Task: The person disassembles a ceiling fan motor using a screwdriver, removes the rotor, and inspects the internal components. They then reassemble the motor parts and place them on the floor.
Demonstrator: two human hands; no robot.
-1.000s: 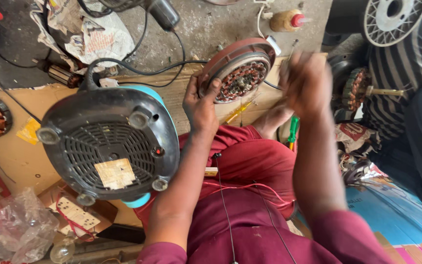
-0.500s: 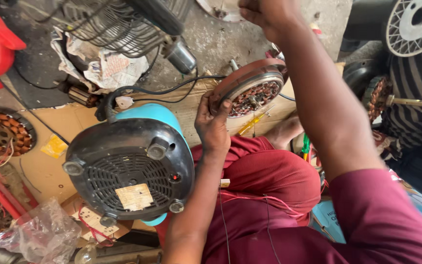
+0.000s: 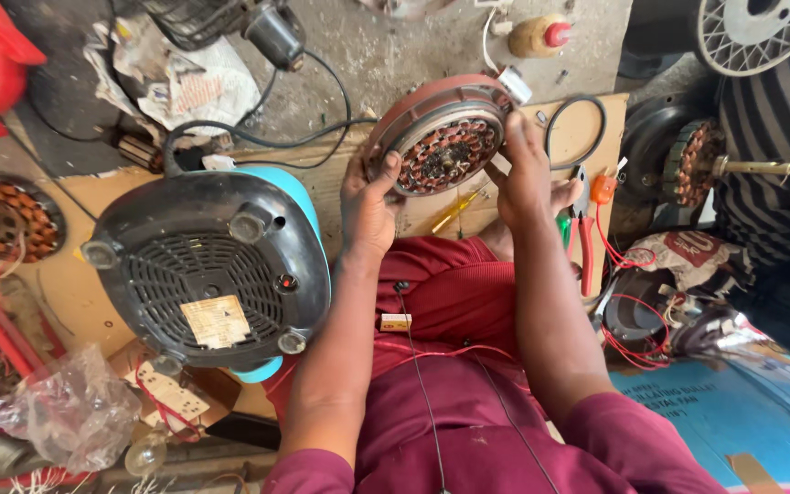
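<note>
A round red fan motor [image 3: 441, 137] with copper windings showing in its open face is held up in front of me, tilted toward the camera. My left hand [image 3: 369, 203] grips its lower left rim. Against its right rim rests my right hand [image 3: 525, 172], fingers pointing up. Both hands hold the motor above my maroon-clad lap. A yellow-handled screwdriver [image 3: 454, 212] lies on the board just below the motor.
An upturned blue and black appliance base [image 3: 208, 270] stands at my left. Red-handled pliers [image 3: 585, 240], red wire and another motor stator [image 3: 692, 165] lie at the right. A wound stator [image 3: 6, 215], plastic bag [image 3: 75, 412] and cables crowd the left.
My right hand came down from a raised position and now rests on the motor's right rim. My left hand kept its hold. The view has tilted down slightly.
</note>
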